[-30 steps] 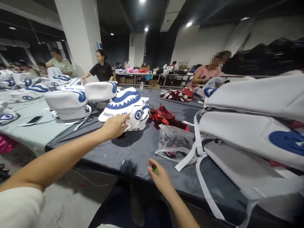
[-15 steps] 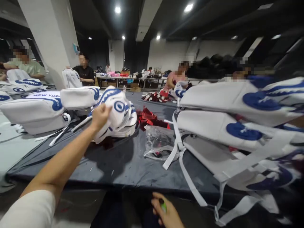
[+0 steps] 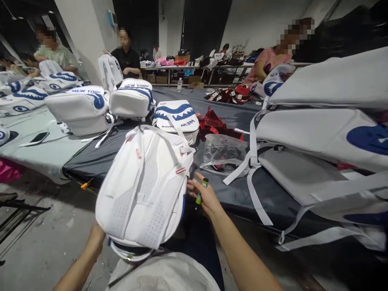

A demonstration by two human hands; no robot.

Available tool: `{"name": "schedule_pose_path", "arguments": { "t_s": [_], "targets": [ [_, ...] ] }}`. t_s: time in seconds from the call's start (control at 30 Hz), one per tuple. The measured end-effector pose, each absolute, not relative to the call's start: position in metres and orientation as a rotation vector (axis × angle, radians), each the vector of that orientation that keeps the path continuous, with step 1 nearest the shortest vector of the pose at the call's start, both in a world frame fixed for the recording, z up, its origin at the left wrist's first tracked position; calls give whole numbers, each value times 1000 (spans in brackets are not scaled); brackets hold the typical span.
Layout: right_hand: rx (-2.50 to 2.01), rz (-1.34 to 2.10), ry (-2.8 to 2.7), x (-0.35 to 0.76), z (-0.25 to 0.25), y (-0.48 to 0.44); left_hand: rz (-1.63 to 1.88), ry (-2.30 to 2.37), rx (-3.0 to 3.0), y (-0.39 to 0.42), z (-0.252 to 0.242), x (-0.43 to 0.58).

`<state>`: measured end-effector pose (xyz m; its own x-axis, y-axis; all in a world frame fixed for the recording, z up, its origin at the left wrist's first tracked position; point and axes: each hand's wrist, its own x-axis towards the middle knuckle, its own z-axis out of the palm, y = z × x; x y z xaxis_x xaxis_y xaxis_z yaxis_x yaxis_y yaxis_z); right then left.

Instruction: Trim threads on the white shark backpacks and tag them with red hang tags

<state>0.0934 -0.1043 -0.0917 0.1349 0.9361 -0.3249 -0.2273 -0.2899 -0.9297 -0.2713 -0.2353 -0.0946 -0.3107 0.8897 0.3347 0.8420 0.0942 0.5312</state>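
A white backpack [image 3: 142,186] is tilted over my lap at the table's front edge, its padded straps and back panel facing me. My left hand [image 3: 97,233] holds its lower left side, the fingers hidden behind the bag. At the bag's right side is my right hand [image 3: 206,196], fingers partly stretched towards it; whether they touch it I cannot tell. A small green-and-black tool [image 3: 199,198] is tucked in that hand, its kind unclear. Just behind the held bag, another white backpack [image 3: 176,117] with a blue toothed-mouth print lies on the dark tabletop.
Stacked white backpacks [image 3: 315,129] rise on the right, their straps [image 3: 257,198] hanging over the edge. A clear plastic bag [image 3: 224,151] and red pieces [image 3: 215,123] lie mid-table. More backpacks [image 3: 77,107] stand left. Co-workers [image 3: 125,54] are across the table.
My left hand has brought a backpack from the pile on the table towards me, over my lap. My right hand has risen to the bag's right side with the green-and-black tool. The view has tilted down.
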Motion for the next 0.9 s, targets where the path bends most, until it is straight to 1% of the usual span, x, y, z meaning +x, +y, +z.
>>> {"name": "schedule_pose_path", "arguments": {
  "t_s": [0.03, 0.1, 0.17, 0.2, 0.27, 0.3, 0.33, 0.4, 0.47, 0.5, 0.57, 0.6, 0.67, 0.73, 0.77, 0.83, 0.9],
  "targets": [
    [-1463, 1226, -873, 97, -91, -108, 1074, 2361, 1722, -246, -110, -279],
    [-1591, 764, -1195, 93, -82, -114, 1292, 2440, 1706, -252, -127, -286],
    [-1524, 269, -1577, 69, -68, -121, 1369, 2262, 1981, -237, -131, -274],
    [-1423, 98, -1785, 52, -60, -124, 1300, 2070, 2171, -223, -132, -259],
    [-1183, -37, -2229, 13, -48, -130, 941, 1775, 2293, -194, -134, -216],
    [-1135, -20, -2431, -3, -43, -131, 833, 1715, 2256, -182, -136, -190],
    [-1185, 28, -2588, -16, -41, -130, 745, 1677, 2222, -173, -139, -163],
    [-1535, 143, -2696, -22, -40, -124, 696, 1567, 2241, -167, -147, -117],
    [-1944, 189, -2567, -3, -43, -116, 722, 1489, 2246, -173, -150, -87],
    [-2076, 176, -2488, 11, -46, -113, 736, 1473, 2236, -176, -147, -80],
    [-2239, 177, -2363, 42, -51, -111, 713, 1438, 2255, -173, -132, -78],
    [-2301, 235, -2306, 54, -54, -111, 692, 1411, 2301, -163, -121, -82],
    [-2351, 460, -2214, 68, -60, -111, 663, 1331, 2492, -126, -97, -94],
    [-2345, 688, -2136, 68, -69, -111, 678, 1262, 2796, -72, -74, -105],
    [-2348, 746, -2100, 64, -74, -111, 632, 1170, 2963, -43, -65, -108],
    [-2370, 759, -2041, 53, -83, -110, 456, 950, 3202, 8, -52, -112],
    [-2365, 725, -2005, 46, -88, -109, 227, 766, 3304, 41, -41, -111]
  ]
}}
